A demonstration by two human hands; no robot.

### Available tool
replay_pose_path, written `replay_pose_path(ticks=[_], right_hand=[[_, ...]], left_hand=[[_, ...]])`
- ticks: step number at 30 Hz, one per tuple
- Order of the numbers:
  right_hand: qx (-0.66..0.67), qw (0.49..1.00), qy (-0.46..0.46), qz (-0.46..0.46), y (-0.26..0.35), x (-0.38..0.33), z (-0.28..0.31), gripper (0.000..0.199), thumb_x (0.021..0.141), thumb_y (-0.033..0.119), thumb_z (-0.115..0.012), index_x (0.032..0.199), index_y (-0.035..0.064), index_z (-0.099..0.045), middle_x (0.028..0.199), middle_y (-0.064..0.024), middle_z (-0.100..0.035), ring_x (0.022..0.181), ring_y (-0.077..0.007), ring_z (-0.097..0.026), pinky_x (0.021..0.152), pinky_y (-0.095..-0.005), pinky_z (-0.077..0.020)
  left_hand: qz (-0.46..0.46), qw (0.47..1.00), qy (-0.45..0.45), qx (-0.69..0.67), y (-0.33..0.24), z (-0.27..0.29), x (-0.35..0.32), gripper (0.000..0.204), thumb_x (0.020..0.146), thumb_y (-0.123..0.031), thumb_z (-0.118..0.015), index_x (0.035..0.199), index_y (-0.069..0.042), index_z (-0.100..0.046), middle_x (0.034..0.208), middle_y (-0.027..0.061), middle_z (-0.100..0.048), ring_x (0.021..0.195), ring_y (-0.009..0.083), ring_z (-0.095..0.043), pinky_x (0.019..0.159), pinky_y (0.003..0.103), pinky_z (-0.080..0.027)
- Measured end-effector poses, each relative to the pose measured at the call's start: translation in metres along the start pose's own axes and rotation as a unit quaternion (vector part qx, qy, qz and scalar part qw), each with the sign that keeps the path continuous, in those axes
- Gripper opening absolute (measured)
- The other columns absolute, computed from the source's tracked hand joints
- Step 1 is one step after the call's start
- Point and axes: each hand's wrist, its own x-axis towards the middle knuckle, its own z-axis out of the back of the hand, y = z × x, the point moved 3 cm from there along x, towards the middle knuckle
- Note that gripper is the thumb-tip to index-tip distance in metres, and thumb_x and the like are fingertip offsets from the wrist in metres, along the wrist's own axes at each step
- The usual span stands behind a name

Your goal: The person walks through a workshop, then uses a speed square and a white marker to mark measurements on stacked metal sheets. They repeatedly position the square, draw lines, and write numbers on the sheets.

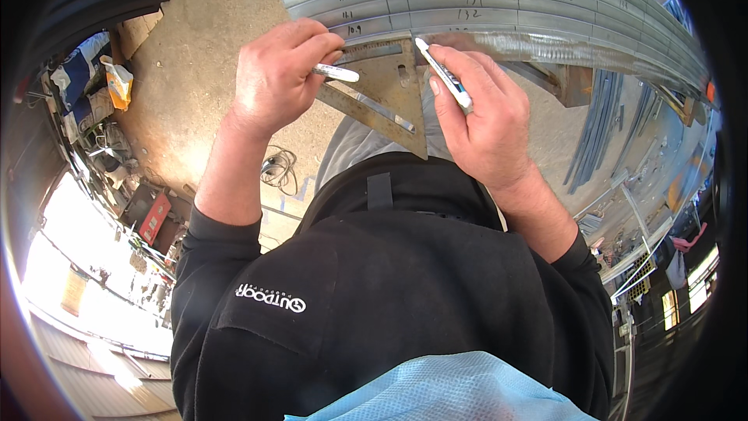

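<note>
A row of long grey metal bars [436, 2] lies side by side ahead of me, with dark lines and handwritten marks across them. Against the nearest edge rests a worn metal triangle square [366, 103], its point toward my body. My left hand [282, 70] is closed at the square's left end, a white marker [336, 72] sticking out from its fingers; part of it is hidden. Between the thumb and fingers of my right hand [489, 113] is a white and blue marker [444, 76], its upper end close to the bars' near edge beside the square.
Several thin metal strips [598, 129] lie on the floor at the right. A coiled cable [280, 170] is on the concrete by my left forearm. Bags and an orange-white packet [118, 84] stand at the far left, with a red box [155, 218] nearer.
</note>
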Motion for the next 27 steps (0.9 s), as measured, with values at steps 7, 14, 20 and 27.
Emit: replay_pose_path(ticks=[7, 14, 20, 27], right_hand=[[-0.004, 1.000, 0.004, 0.000, -0.0015, 0.0009, -0.0031, 0.034, 0.096, -0.002, -0.077, 0.130, 0.0009, -0.076, 0.111, -0.0166, -0.079, 0.094, -0.0351, -0.078, 0.082, -0.0410, -0.0608], [-0.008, 1.000, 0.006, -0.002, -0.0028, 0.0020, -0.0064, 0.033, 0.096, -0.002, -0.077, 0.129, -0.0001, -0.076, 0.110, -0.0168, -0.079, 0.094, -0.0352, -0.077, 0.082, -0.0410, -0.0607], [-0.031, 0.999, -0.005, 0.020, -0.0043, 0.0049, -0.0091, 0.033, 0.093, 0.004, -0.082, 0.125, 0.0045, -0.076, 0.105, -0.0112, -0.077, 0.084, -0.0314, -0.073, 0.073, -0.0409, -0.0587], [-0.042, 0.999, 0.006, 0.027, -0.0029, 0.0078, -0.0061, 0.029, 0.092, 0.005, -0.081, 0.120, 0.0056, -0.075, 0.101, -0.0087, -0.076, 0.084, -0.0302, -0.073, 0.072, -0.0407, -0.0578]], left_hand=[[0.004, 1.000, 0.002, 0.001, -0.0004, 0.0007, -0.0005, 0.017, 0.091, -0.006, -0.083, 0.107, -0.007, -0.080, 0.103, 0.0081, -0.079, 0.094, 0.0319, -0.078, 0.079, 0.041, -0.062], [0.007, 1.000, 0.005, -0.003, 0.0001, 0.0003, -0.0005, 0.016, 0.092, -0.006, -0.083, 0.107, -0.007, -0.080, 0.103, 0.0082, -0.079, 0.095, 0.0324, -0.078, 0.079, 0.041, -0.062], [0.008, 1.000, -0.001, -0.003, -0.0002, 0.0000, -0.0006, 0.015, 0.092, -0.006, -0.082, 0.107, -0.007, -0.080, 0.103, 0.0085, -0.079, 0.095, 0.0325, -0.078, 0.080, 0.042, -0.062], [0.010, 1.000, 0.007, 0.001, 0.0000, -0.0009, -0.0009, 0.014, 0.093, -0.007, -0.082, 0.107, -0.007, -0.080, 0.104, 0.0085, -0.079, 0.096, 0.0323, -0.078, 0.081, 0.041, -0.063]])
